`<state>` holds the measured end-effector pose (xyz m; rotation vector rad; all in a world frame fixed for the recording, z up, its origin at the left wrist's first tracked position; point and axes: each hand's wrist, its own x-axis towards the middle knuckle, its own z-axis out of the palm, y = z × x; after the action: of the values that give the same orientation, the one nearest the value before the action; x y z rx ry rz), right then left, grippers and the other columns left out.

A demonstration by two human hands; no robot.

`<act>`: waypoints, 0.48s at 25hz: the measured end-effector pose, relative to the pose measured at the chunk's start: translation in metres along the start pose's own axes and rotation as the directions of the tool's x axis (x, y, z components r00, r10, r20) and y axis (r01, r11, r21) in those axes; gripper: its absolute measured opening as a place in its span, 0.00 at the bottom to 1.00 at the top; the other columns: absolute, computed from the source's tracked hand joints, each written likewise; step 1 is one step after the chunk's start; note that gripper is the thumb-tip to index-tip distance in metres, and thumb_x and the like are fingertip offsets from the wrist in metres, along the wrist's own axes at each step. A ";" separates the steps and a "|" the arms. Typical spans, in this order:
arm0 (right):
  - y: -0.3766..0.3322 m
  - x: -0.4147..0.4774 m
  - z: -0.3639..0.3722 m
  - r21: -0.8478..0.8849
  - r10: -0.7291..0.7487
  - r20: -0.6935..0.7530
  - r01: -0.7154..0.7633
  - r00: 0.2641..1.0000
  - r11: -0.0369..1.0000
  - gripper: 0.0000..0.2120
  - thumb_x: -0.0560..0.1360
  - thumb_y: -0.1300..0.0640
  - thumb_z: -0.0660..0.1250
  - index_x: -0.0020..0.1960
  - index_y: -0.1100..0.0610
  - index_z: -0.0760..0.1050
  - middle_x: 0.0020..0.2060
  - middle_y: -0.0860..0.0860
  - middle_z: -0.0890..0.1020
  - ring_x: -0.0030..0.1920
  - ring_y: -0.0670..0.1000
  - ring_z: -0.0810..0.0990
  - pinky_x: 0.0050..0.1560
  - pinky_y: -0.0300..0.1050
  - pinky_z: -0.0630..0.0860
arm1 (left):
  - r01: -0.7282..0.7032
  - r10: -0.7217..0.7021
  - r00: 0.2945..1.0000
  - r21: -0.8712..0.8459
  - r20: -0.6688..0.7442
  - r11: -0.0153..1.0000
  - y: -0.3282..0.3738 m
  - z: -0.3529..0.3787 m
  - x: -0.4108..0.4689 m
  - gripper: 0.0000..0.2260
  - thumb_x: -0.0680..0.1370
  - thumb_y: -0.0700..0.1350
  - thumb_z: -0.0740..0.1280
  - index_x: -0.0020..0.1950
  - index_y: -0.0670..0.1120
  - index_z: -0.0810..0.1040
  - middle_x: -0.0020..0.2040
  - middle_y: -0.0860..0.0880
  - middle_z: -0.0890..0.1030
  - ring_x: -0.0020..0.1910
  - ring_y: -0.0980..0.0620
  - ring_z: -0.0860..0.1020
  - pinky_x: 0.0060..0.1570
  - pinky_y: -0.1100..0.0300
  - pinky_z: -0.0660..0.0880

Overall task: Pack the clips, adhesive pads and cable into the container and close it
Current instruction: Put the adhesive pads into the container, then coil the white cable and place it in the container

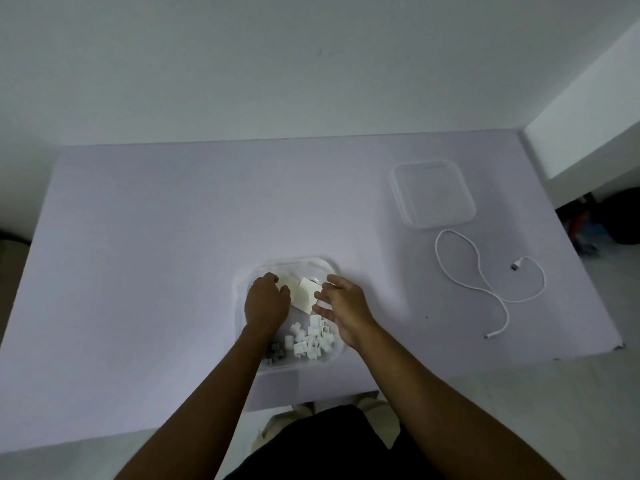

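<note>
Both hands are reaching into the clear container point(330, 268), which is sitting near the middle of the surface's point(156, 237) near edge. The left hand point(266, 301) is curling its fingers closed around the edge of the pale adhesive pads point(304, 294), which are lying in the far half of the container. The right hand point(341, 306) is hovering just beside the pads with its fingers loosely spread, gripping nothing that can be seen. A heap of white clips point(311, 339) (with a few darker ones at its left) is resting in the container's near half, between the two wrists. The white cable point(485, 278) is lying loose and looped toward the surface's right edge, well apart from the container. The clear lid point(431, 194) is lying flat beyond the cable, near the far right corner.
</note>
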<state>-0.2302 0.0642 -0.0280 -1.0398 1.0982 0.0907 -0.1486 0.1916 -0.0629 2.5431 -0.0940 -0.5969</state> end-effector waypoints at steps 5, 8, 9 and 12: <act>-0.015 -0.010 -0.058 -0.080 -0.227 -0.102 0.219 0.969 0.972 0.08 0.77 0.62 0.67 0.55 0.56 0.79 0.46 0.55 0.84 0.41 0.51 0.84 0.37 0.46 0.82 | -0.294 0.279 0.943 -0.062 -0.182 0.954 0.043 0.005 -0.022 0.12 0.78 0.45 0.66 0.60 0.44 0.78 0.56 0.45 0.79 0.56 0.46 0.77 0.53 0.55 0.74; -0.020 0.000 -0.122 -0.112 -0.225 -0.254 0.202 0.941 0.973 0.06 0.75 0.64 0.66 0.50 0.58 0.79 0.42 0.55 0.84 0.33 0.49 0.78 0.29 0.43 0.74 | -0.436 0.427 0.899 -0.129 -0.096 0.890 0.088 0.035 -0.037 0.11 0.79 0.46 0.66 0.59 0.45 0.77 0.54 0.49 0.79 0.52 0.49 0.78 0.51 0.57 0.74; -0.018 0.005 -0.145 -0.121 -0.203 -0.286 0.175 0.936 0.977 0.05 0.76 0.63 0.66 0.49 0.59 0.79 0.42 0.56 0.84 0.33 0.50 0.78 0.29 0.43 0.73 | -0.464 0.461 0.886 -0.139 -0.053 0.875 0.103 0.049 -0.042 0.11 0.79 0.46 0.66 0.59 0.46 0.77 0.53 0.50 0.79 0.51 0.50 0.77 0.50 0.59 0.73; -0.006 0.022 -0.225 -0.279 -0.220 -0.403 0.110 0.888 0.954 0.03 0.74 0.60 0.70 0.46 0.59 0.77 0.43 0.57 0.84 0.39 0.54 0.80 0.37 0.45 0.73 | -0.538 0.552 0.829 -0.136 0.088 0.832 0.148 0.105 -0.054 0.11 0.79 0.48 0.66 0.61 0.47 0.76 0.54 0.50 0.79 0.51 0.51 0.77 0.50 0.61 0.72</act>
<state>-0.3698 -0.1114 -0.0542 -1.4222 1.4157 -0.1529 -0.2350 0.0236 -0.0473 2.2165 -0.7881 -0.5057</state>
